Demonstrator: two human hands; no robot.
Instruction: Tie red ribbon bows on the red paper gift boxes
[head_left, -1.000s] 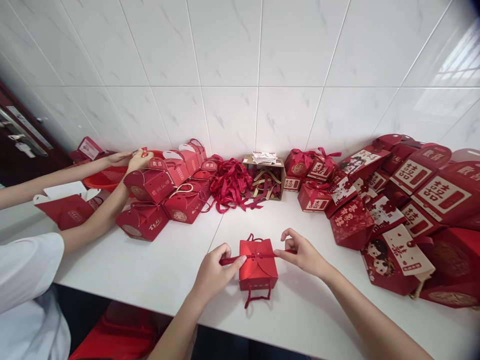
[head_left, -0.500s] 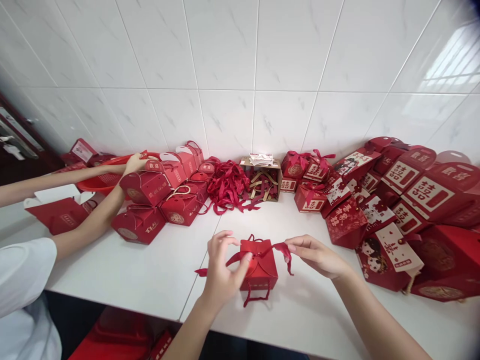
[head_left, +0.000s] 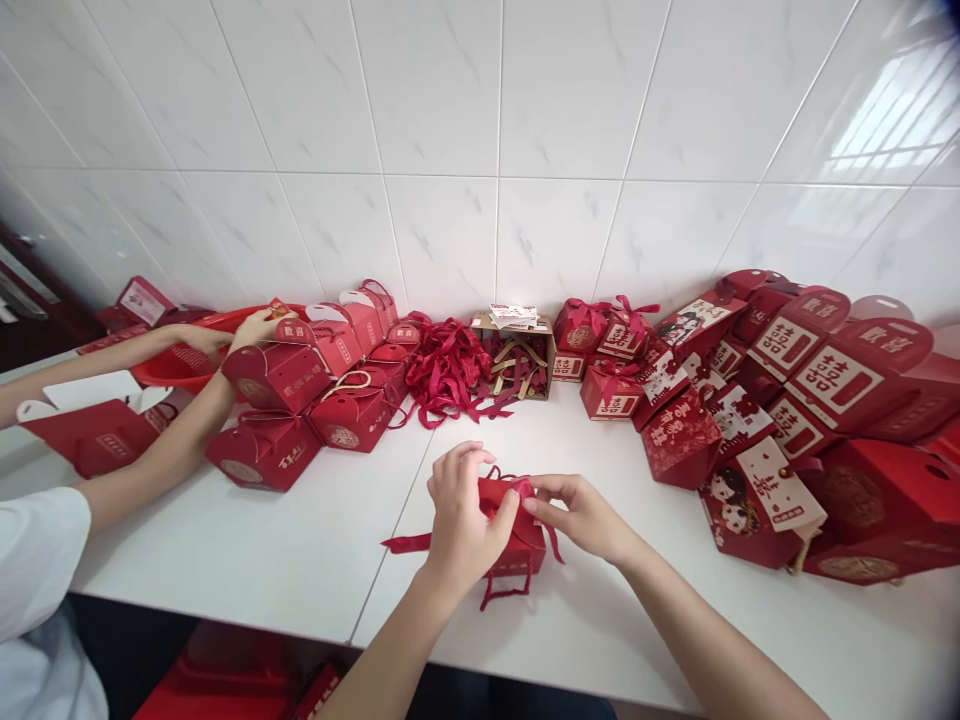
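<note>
A small red gift box sits on the white table in front of me, with cord handles at its front and back. A dark red satin ribbon runs across its top, one tail lying out to the left. My left hand curls over the box's left side, its thumb pressing the ribbon at the top; its fingertips are partly hidden. My right hand pinches the ribbon in a small loop close to the left thumb, and a short tail hangs down the box's right side.
Behind the box lie a heap of red ribbons and an open carton of ribbon pieces. Red gift boxes are stacked right, more boxes left. At far left a co-worker's arms reach over a red basket.
My right hand has moved left to the box top, bringing the ribbon's right end into a loop beside my left thumb. The view has shifted slightly right.
</note>
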